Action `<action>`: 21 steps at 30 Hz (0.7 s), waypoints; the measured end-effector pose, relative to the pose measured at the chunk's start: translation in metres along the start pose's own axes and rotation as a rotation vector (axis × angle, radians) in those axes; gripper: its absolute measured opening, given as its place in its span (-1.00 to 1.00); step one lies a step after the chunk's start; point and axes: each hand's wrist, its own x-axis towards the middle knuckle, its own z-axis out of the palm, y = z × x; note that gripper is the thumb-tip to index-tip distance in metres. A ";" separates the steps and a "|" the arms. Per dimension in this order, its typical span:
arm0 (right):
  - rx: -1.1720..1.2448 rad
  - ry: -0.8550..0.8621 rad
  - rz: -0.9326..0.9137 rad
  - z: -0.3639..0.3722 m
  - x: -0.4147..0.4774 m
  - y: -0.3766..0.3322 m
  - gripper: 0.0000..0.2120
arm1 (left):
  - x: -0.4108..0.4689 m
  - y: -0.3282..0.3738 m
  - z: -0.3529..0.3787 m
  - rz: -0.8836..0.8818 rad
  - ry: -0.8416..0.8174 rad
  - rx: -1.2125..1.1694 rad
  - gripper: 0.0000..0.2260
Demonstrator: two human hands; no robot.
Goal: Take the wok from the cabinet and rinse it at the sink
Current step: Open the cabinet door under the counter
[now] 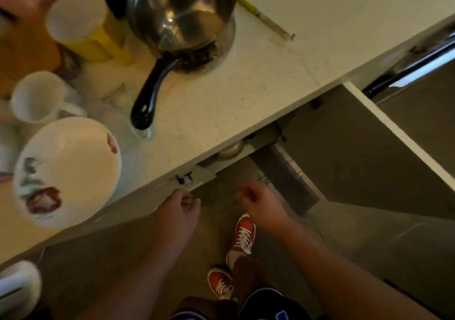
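My left hand (183, 204) hangs just under the counter's front edge, fingers curled in, nothing in it. My right hand (258, 202) is beside it, in front of the open cabinet (246, 172), also curled and holding nothing. The cabinet door (364, 162) stands swung open to the right. Under the counter edge a rounded metal piece (231, 150) peeks out; I cannot tell if it is the wok. No sink is in view. The rest of the cabinet's inside is dark and mostly hidden by the counter.
On the pale counter (246, 85) stand a steel saucepan (182, 14) with a black handle, a flowered white bowl (66, 169), a white mug (37, 98) and a yellow jug (81, 24). My red shoes (242, 236) stand on the floor below.
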 end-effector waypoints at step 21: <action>-0.165 -0.115 -0.209 0.066 0.015 -0.055 -0.75 | -0.025 -0.059 0.046 -0.091 -0.056 -0.584 -0.54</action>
